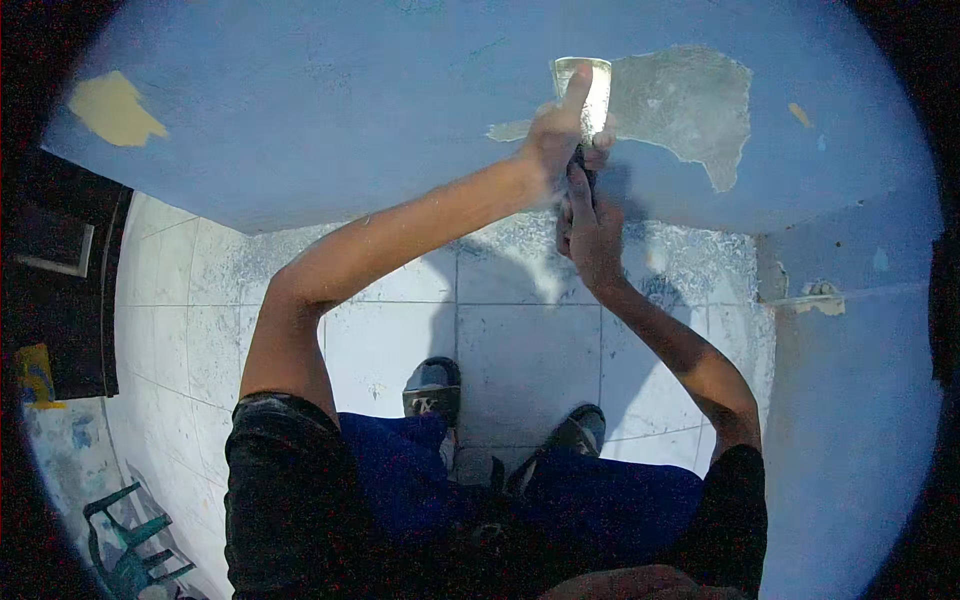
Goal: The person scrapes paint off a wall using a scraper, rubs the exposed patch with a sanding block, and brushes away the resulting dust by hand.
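Observation:
A putty knife (pixel 598 94) with a broad metal blade and a dark handle lies against the blue painted wall (pixel 360 112), its blade at the left edge of a bare grey patch (pixel 682 97). My left hand (pixel 562 127) grips it high up, the thumb laid along the blade. Lower down, my right hand (pixel 592 225) is closed round the handle, which the fingers largely hide. Ragged paint edges border the patch, and a thin bare strip (pixel 510 132) runs to the left of the blade.
Paint flakes and dust (pixel 682 255) lie on the white tiled floor (pixel 525 345) along the wall's foot. A side wall (pixel 847 420) with a damaged spot stands at the right. At the far left are a dark door (pixel 64 300) and a green plastic chair (pixel 135 555).

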{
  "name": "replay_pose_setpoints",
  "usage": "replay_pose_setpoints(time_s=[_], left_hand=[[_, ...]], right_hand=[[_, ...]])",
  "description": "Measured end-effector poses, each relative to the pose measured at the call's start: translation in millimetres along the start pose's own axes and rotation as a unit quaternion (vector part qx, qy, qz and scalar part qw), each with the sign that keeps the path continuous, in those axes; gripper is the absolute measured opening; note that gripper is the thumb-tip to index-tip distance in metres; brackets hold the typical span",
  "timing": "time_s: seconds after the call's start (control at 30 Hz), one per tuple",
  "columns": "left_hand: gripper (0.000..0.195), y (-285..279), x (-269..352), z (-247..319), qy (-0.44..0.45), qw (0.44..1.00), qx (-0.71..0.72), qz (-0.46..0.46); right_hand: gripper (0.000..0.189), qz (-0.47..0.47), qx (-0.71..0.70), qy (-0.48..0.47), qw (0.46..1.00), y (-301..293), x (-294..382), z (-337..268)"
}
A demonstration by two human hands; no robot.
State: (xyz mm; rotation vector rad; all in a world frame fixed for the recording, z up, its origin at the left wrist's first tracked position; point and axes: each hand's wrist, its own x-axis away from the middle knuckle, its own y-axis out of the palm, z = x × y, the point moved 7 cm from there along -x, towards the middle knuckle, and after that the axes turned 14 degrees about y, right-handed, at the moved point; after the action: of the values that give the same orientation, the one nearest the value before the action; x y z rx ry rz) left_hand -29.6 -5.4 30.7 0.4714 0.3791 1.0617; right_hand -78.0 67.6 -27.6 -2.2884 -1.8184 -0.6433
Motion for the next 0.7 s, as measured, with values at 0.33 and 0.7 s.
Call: replay_pose_setpoints(time_s=[0.33, 0.7], left_hand=[[0.052, 10, 1, 25, -0.002, 0.997, 0.071, 0.006], [0.060, 4, 9, 5, -0.014, 0.998, 0.056, 0.018]], right_hand=[[0.039, -0.086, 0.008, 0.033, 0.996, 1, 11, -29], [0.041, -0.072, 0.044, -0.003, 0.996, -8, 14, -11]])
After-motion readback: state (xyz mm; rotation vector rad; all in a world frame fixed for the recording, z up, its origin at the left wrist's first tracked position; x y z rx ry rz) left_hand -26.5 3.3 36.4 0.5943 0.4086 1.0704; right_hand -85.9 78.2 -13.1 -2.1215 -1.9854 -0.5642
